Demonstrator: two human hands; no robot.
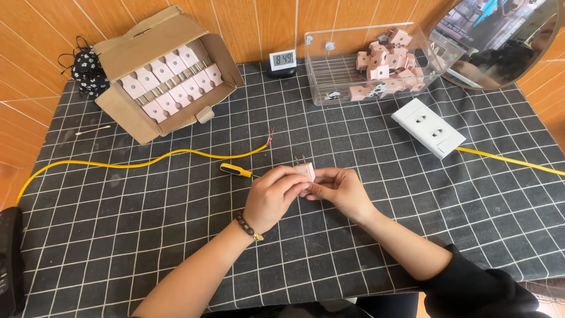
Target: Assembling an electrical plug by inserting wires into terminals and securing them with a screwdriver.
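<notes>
Both hands meet at the table's middle around a small pale pink plug [306,170] with two metal prongs pointing up and away. My left hand [272,195], with a bead bracelet on the wrist, grips the plug's left side. From the right, my right hand [340,189] pinches the same plug. A screwdriver with a yellow and black handle [235,170] lies just left of my left hand. A yellow cable [147,163] with stripped wire ends [269,138] runs across the table behind it.
An open cardboard box [126,112] of pink plugs stands at the back left. A clear plastic bin [329,73] with loose pink plugs sits at the back right. Also here: a white socket strip [428,127], a small digital clock [282,59], a round mirror [500,41], a cotton swab [93,130].
</notes>
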